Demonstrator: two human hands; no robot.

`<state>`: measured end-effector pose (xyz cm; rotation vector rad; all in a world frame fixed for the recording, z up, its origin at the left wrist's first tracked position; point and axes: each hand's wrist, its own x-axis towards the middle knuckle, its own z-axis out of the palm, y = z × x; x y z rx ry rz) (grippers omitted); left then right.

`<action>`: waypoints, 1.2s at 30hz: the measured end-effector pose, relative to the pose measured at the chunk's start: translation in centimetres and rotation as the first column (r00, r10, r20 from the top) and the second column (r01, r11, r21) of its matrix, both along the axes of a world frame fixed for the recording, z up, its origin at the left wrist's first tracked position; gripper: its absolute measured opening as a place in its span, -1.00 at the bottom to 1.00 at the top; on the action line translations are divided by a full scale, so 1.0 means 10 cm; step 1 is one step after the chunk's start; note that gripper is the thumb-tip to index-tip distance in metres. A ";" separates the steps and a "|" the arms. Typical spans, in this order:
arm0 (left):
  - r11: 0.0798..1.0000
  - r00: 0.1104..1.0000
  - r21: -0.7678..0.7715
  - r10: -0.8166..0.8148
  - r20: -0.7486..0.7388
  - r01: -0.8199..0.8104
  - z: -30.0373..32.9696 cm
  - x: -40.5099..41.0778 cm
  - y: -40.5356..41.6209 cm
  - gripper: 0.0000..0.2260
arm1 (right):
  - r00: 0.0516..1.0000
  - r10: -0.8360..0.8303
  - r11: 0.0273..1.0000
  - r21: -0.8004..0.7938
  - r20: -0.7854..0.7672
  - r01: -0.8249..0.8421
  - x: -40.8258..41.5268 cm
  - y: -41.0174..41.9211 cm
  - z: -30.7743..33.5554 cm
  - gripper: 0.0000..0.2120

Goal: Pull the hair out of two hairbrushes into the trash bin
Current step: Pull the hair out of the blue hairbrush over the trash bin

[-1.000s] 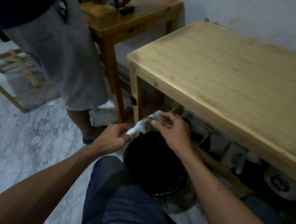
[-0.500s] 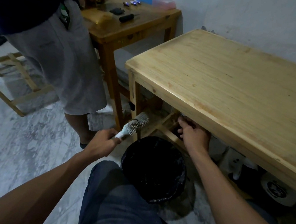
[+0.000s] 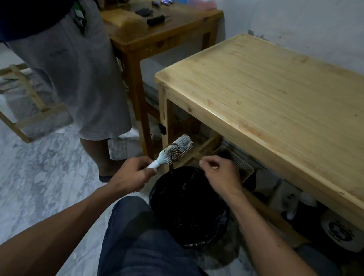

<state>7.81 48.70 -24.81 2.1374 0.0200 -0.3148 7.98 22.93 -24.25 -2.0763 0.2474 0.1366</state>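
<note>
We count one hairbrush [image 3: 175,152] in view, one trash bin [image 3: 188,206], two wooden tables, and two hands of our own over our knees in dark jeans. The hairbrush is pale, almost white, with a short handle and a rounded head set with fine bristles; a dark tangle of hair [image 3: 174,154] clings to the lower part of the bristles, nearest the handle, while the far end of the head looks bare. It is held up at a slant above the near left rim of the bin, head pointing away from us toward the leg of the light wooden table [image 3: 295,111]. The bin is round, lined with a black bag, and stands on the floor between our knees and that table. Our left hand [image 3: 130,176] is curled tight round the brush handle. Our right hand [image 3: 220,174] hovers over the far side of the bin, just beside the brush head but apart from it, fingers bent inward with thumb and forefinger drawn together; whether they pinch a strand of hair we cannot tell. Another person in grey shorts [image 3: 68,81] stands at the darker table [image 3: 162,35] to the left.
</note>
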 end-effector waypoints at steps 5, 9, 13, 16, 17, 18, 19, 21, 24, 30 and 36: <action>0.999 0.999 -0.011 -0.049 0.014 0.049 0.03 0.02 -0.12 -0.91 | 0.966 0.128 0.990 -0.086 0.223 -0.111 0.02 0.15 0.06 -0.72; 0.998 0.997 -0.010 -0.069 0.031 0.070 0.04 0.03 -0.18 -0.91 | 0.932 0.198 0.963 -0.236 0.304 -0.128 0.05 0.21 0.05 -0.71; 0.997 0.998 -0.025 -0.067 0.002 0.067 0.03 0.03 -0.18 -0.89 | 0.928 0.124 0.977 -0.209 0.351 -0.052 0.06 0.19 0.01 -0.82; 0.997 0.999 -0.075 0.003 -0.054 -0.007 -0.01 0.03 -0.12 -0.90 | 0.944 0.031 0.994 -0.113 0.329 0.006 0.05 0.09 0.01 -0.80; 0.994 0.997 -0.102 0.027 -0.074 -0.035 -0.03 0.03 -0.09 -0.90 | 0.945 0.006 0.995 -0.098 0.328 0.028 0.04 0.05 0.01 -0.80; 0.990 0.995 -0.131 0.048 -0.090 -0.059 -0.04 0.04 -0.06 -0.90 | 0.946 -0.016 0.996 -0.080 0.324 0.045 0.03 0.00 0.00 -0.81; 0.984 0.993 -0.157 0.065 -0.101 -0.081 -0.05 0.04 -0.03 -0.88 | 0.950 -0.033 0.997 -0.059 0.311 0.054 0.01 -0.04 0.01 -0.81; 0.973 0.989 -0.198 0.100 -0.109 -0.121 -0.05 0.04 0.00 -0.83 | 0.968 -0.041 0.998 -0.028 0.249 0.050 -0.02 -0.13 0.01 -0.79; 0.950 0.979 -0.248 0.167 -0.117 -0.192 -0.06 0.06 0.03 -0.84 | 0.986 -0.024 0.997 -0.073 0.167 0.037 -0.05 -0.24 -0.08 -0.80; 0.956 0.987 -0.250 0.130 -0.099 -0.151 -0.04 0.07 0.01 -0.82 | 0.996 0.068 0.981 -0.177 -0.054 -0.077 -0.08 -0.25 -0.25 -0.78; 0.970 0.996 -0.235 0.051 -0.077 -0.068 0.00 0.06 -0.09 -0.88 | 0.986 0.141 0.978 -0.144 -0.091 -0.153 -0.05 -0.14 -0.12 -0.64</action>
